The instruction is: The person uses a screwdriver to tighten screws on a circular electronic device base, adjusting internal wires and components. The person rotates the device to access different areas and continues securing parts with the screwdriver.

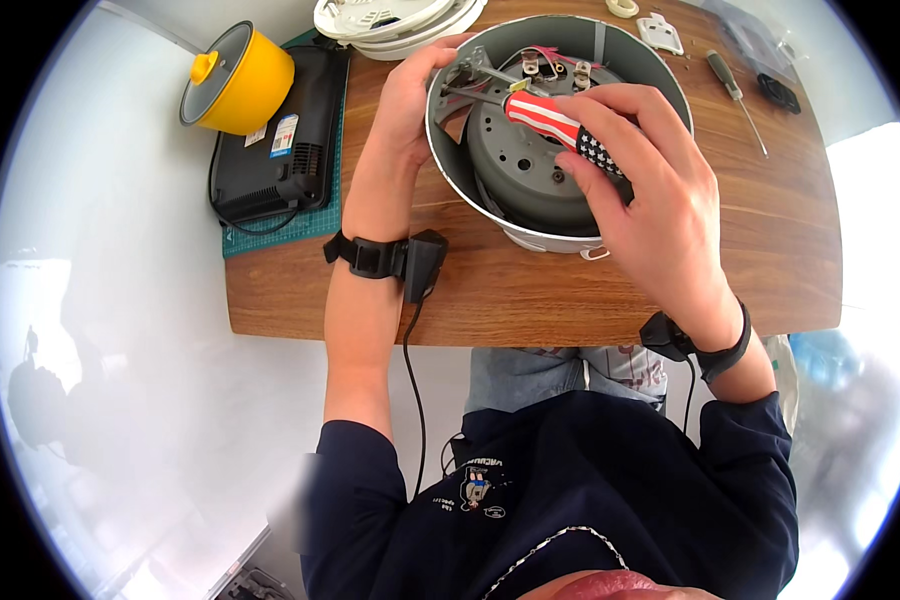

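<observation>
The right hand (665, 190) pinches the striped handle of a screwdriver (543, 113) between thumb and fingers, with the shaft directed at the left inner wall of a round housing (615, 46) on the bench (530, 300). The left hand (406, 100) contacts the housing's left rim; its full closure cannot be told. A slim screwdriver (722, 74) lies to the right.

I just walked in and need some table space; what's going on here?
A person's right hand holds a striped, starred screwdriver, its shaft pointing toward the inner left side of an opened round housing. The left hand is against the housing's left rim. What the screwdriver's tip touches isn't clear.
</observation>
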`<state>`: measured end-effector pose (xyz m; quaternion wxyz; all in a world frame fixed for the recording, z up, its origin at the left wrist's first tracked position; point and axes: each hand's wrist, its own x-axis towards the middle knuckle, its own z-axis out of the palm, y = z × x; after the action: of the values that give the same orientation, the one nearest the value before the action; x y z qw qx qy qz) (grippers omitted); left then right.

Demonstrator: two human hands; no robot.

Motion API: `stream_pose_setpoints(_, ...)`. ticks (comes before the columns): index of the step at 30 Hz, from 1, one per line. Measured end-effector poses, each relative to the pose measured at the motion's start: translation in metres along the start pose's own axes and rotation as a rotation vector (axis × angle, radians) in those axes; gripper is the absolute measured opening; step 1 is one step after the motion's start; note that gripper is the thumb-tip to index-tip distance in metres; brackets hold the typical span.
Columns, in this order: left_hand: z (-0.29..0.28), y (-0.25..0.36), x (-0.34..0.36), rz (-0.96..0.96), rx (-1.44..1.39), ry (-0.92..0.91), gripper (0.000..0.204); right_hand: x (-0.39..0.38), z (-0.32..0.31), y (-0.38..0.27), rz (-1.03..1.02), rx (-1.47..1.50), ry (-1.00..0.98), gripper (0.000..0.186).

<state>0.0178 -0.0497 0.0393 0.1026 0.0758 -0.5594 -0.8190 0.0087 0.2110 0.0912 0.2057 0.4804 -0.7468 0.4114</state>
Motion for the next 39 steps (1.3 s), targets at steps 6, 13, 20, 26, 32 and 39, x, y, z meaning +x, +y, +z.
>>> stream_pose_setpoints(6, -0.004, -0.003, 0.003, -0.001, -0.04, 0.002, 0.046, 0.002, -0.003, -0.003, 0.02, -0.018, -0.065, 0.036)
stream_pose_setpoints(13, -0.001, -0.002, 0.001, -0.001, -0.03, 0.023, 0.046, 0.003, -0.005, -0.007, 0.045, -0.024, -0.114, 0.033)
stream_pose_setpoints(20, 0.003, 0.0, -0.002, 0.01, -0.014, 0.028, 0.045, 0.002, -0.007, -0.003, 0.037, -0.01, -0.115, 0.031)
stream_pose_setpoints(26, 0.001, -0.002, -0.001, 0.016, 0.015, 0.03, 0.046, -0.001, -0.008, -0.001, 0.041, 0.005, -0.128, 0.031)
stream_pose_setpoints(32, 0.005, -0.002, -0.002, 0.02, -0.009, 0.053, 0.047, -0.004, -0.009, -0.001, 0.043, -0.006, -0.094, 0.032)
stream_pose_setpoints(39, 0.003, -0.004, -0.001, 0.032, -0.041, 0.022, 0.047, -0.003, -0.007, 0.0, 0.037, 0.001, -0.078, 0.033)
